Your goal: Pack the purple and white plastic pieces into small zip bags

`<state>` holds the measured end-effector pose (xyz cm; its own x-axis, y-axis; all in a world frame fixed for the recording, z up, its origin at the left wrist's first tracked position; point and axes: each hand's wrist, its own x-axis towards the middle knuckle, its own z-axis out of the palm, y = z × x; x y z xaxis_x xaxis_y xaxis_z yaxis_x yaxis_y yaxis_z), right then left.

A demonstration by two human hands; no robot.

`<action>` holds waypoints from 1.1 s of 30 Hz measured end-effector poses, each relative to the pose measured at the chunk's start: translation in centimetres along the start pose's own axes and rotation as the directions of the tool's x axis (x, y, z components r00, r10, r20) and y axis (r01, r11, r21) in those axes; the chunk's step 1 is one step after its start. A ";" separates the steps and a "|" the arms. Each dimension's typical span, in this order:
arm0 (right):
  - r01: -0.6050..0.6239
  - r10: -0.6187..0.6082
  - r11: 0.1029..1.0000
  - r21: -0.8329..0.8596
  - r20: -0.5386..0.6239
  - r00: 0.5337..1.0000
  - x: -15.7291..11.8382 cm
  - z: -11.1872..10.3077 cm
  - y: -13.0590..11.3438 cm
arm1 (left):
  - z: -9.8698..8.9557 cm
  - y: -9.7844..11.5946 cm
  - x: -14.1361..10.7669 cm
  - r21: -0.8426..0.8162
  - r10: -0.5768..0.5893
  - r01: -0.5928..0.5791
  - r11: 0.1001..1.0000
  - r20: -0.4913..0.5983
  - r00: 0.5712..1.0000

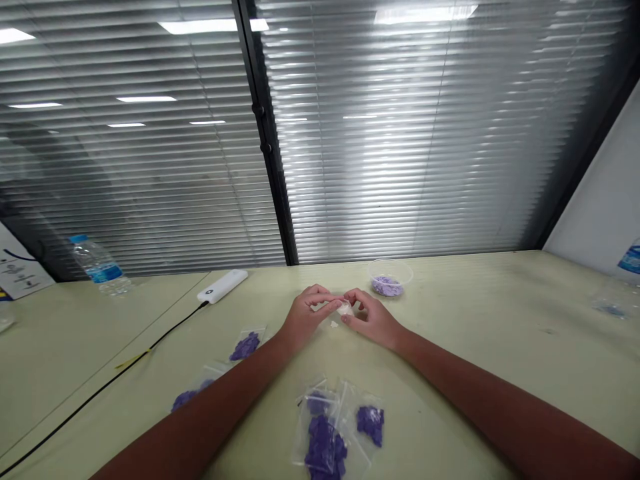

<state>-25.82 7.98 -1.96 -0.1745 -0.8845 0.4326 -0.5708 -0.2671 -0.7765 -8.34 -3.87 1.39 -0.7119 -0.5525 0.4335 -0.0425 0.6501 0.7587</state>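
Observation:
My left hand [311, 312] and my right hand [369, 316] meet over the middle of the table. Between their fingertips they pinch a small whitish bundle [345, 309], which looks like a small plastic bag with pale pieces; the fingers partly cover it. Just below it, a tiny white scrap [334, 324] lies on the table. Beyond my right hand stands a clear round tub [391, 272] with light purple pieces [387, 286] in it.
Clear zip bags of dark purple pieces [325, 440] lie near the front, with more purple-filled bags [246, 345] by my left forearm. A white power bank [223, 287] with a black cable [135, 360] lies left. Water bottles [103, 267] stand at both sides. Blinds close off the back.

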 end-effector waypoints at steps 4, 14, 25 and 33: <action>0.007 -0.007 1.000 -0.008 0.000 1.000 0.0 0.0 0.1 | 0.1 0.2 0.0 0.018 0.007 -0.007 1.000 0.009 1.000; 0.009 -0.013 0.999 -0.043 -0.091 0.996 0.0 0.1 0.1 | -0.8 -2.9 0.1 0.141 -0.038 0.023 0.990 0.099 0.994; -0.039 0.036 0.999 -0.036 -0.081 0.996 0.1 0.2 0.5 | -1.4 -3.8 0.2 0.249 0.164 -0.249 0.936 0.317 0.934; -0.030 0.028 0.999 -0.030 -0.074 0.997 0.2 0.2 0.7 | -1.3 -3.5 0.1 0.353 0.255 -0.394 0.849 0.381 0.889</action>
<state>-26.06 7.49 -2.51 -0.2489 -0.8611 0.4434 -0.5887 -0.2290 -0.7752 -7.38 -6.86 -0.62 -0.9106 -0.1270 0.3933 -0.0029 0.9536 0.3012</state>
